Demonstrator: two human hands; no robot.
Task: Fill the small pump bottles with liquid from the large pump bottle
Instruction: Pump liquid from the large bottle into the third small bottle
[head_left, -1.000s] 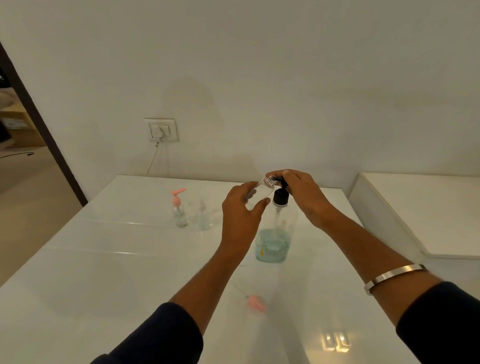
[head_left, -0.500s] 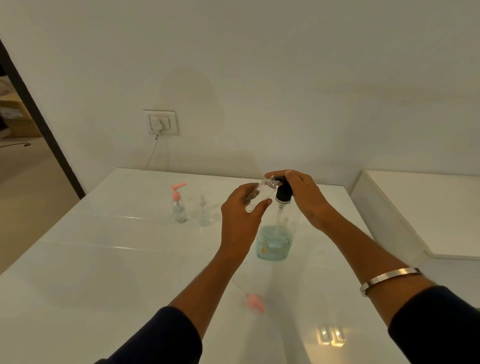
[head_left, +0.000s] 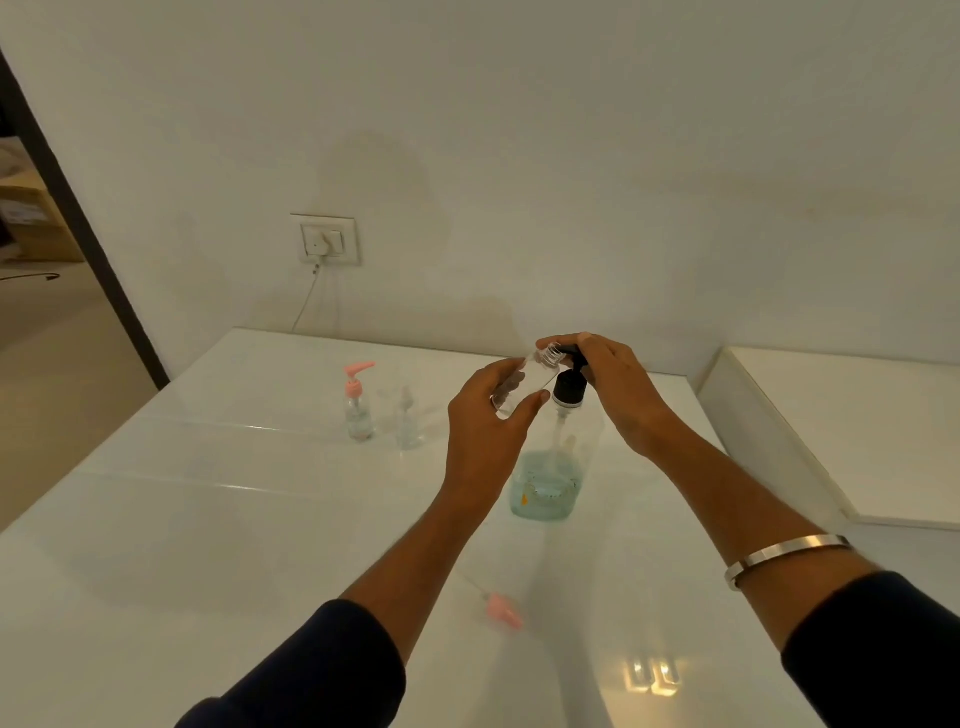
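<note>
We find the left hand (head_left: 488, 431) curled round a small clear bottle (head_left: 524, 382), held tilted, its open threaded neck at the black spout of the large bottle (head_left: 553, 462). The right hand (head_left: 613, 389) rests on that black pump head (head_left: 570, 382), fingers bent over it. The large bottle stands upright near the tabletop's (head_left: 182, 519) middle, blue liquid in its lower part. Toward the far edge stand a small bottle with a pink pump (head_left: 357, 402) and a clear bottle (head_left: 408, 423) just beside it. A loose pink pump (head_left: 501, 613) lies nearer the front edge.
</note>
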